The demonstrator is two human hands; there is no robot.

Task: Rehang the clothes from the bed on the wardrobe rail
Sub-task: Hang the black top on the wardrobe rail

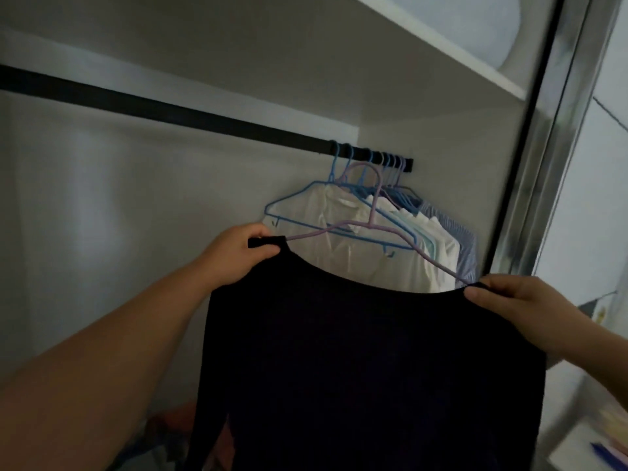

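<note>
No readable writing or brand on anything in view.

Left hand (238, 256) grips the left shoulder of a dark top (367, 368), fingers curled round the fabric edge, thumb on top of a small dark tab of cloth. Right hand (516, 305) pinches the right shoulder of the top, thumb and forefinger closed on the fabric, other fingers bent behind it. Both forearms reach up from below.

Top sits on a lilac hanger (373, 212), wide neckline slack between the two hands. Hanger hook is up near the rail (190, 115); cannot tell if it is over the rail or just in front of it.

Rail is a dark bar running across the wardrobe, below a white shelf (441, 39). Bare along most of its length. At the rail's right end hang bunched shirts (407, 239) on blue hangers (306, 195): white ones nearest, a pale-green one, blue-striped ones furthest right. Top is held below the rail, in front of and overlapping those shirts.

Mirrored door frame (550, 130) right of the rail's end. Blurred coloured cloth (163, 433) low, far below the rail, behind the left forearm.
</note>
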